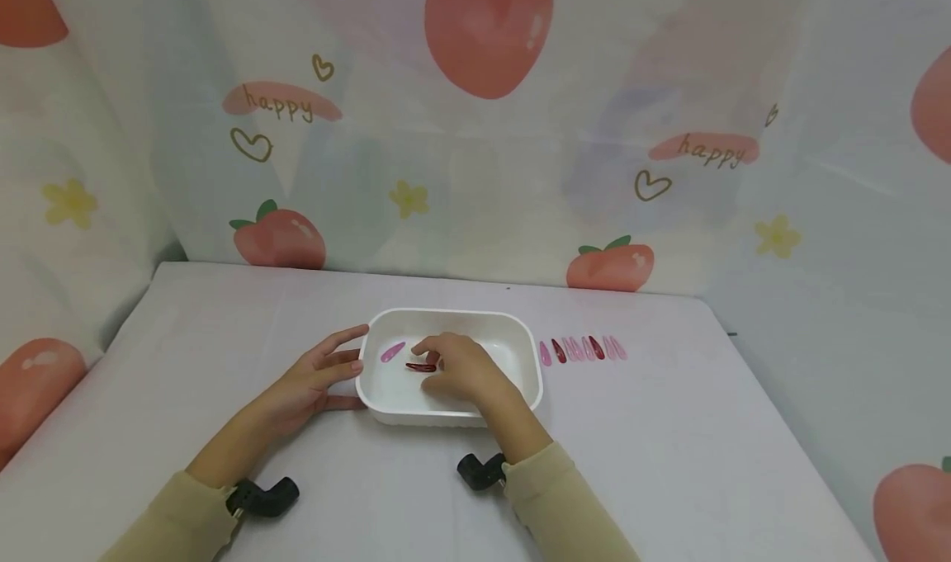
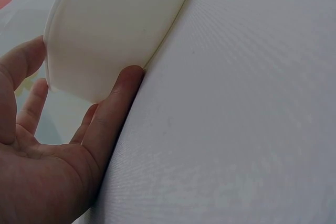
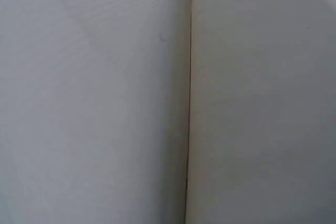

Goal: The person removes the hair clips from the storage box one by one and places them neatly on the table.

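A white tray (image 1: 453, 409) stands on the table with my left hand (image 1: 315, 384) at its left end. In the left wrist view, the left hand's (image 2: 68, 156) spread fingers and thumb touch the tray's outer wall (image 2: 110, 35). My right hand (image 1: 464, 368) reaches inside the tray, with thumb and forefinger apart around a dark red hair clip (image 1: 421, 367). Another dark red piece shows partly under that hand. A pink hair clip (image 1: 392, 351) lies farther left in the tray. The right wrist view shows the tray's outer side (image 3: 257, 98), not the right fingers.
Right of the tray, a row of several hair clips (image 1: 572, 349), pink and dark red, lies on the white table (image 1: 706, 446). Patterned cloth (image 1: 475, 174) hangs behind the table and at its sides. A black wrist mount (image 1: 263, 496) sits on each forearm.
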Motion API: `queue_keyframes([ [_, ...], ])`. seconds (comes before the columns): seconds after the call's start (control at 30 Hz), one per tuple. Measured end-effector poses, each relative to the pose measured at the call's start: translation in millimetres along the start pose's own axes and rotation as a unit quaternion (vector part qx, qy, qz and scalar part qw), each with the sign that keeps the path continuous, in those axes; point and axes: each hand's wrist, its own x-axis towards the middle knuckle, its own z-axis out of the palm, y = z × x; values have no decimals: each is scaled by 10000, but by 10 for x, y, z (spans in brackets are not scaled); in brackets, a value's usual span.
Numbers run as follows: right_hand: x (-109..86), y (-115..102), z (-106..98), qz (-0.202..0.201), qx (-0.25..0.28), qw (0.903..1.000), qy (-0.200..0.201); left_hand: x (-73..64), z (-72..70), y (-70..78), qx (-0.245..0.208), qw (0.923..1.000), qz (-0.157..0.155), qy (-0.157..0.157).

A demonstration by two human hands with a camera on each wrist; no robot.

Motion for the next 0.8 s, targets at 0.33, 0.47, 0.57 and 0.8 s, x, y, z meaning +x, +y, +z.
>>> queue_keyframes([
  [0.33, 17, 10, 33, -127, -365, 9991, 164, 10, -21, -15, -45, 10000, -4, -16],
  [0.47, 16, 0, 25, -301, -571, 9977, 213, 7, -20, -5, -18, 10000, 29, -37],
  [0.57, 7, -7, 18, -397, -607, 9969, 307, 6, -15, 3, -19, 10000, 21, -18],
  [0.8, -20, -11, 23, -254, -526, 9972, 465, 8, -5, -11, -11, 10000, -28, 29],
])
